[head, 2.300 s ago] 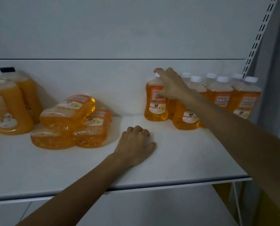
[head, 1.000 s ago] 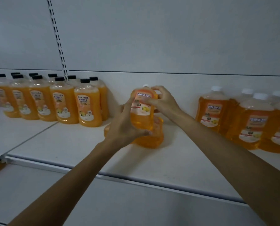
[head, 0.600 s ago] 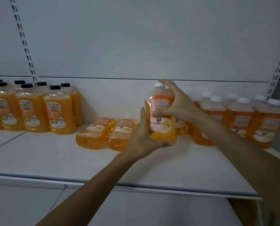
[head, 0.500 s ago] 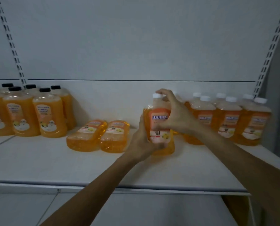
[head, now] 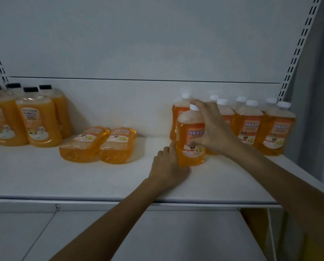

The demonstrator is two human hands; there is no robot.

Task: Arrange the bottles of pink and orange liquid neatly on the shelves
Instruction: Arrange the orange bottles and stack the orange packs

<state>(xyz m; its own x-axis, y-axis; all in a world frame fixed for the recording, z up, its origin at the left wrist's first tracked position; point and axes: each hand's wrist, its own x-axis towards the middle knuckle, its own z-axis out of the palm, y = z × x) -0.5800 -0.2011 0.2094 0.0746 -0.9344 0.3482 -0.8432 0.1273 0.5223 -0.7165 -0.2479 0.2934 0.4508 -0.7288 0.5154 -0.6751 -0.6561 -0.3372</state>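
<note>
The lifted bottle (head: 191,136) now stands on the shelf (head: 82,181), left hand (head: 166,168) at its base

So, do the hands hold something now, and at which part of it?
Yes, one white-capped orange bottle, upright on the shelf. The right-hand grip wraps its shoulder and label from the right; the left-hand grip holds its base on the left.
</note>
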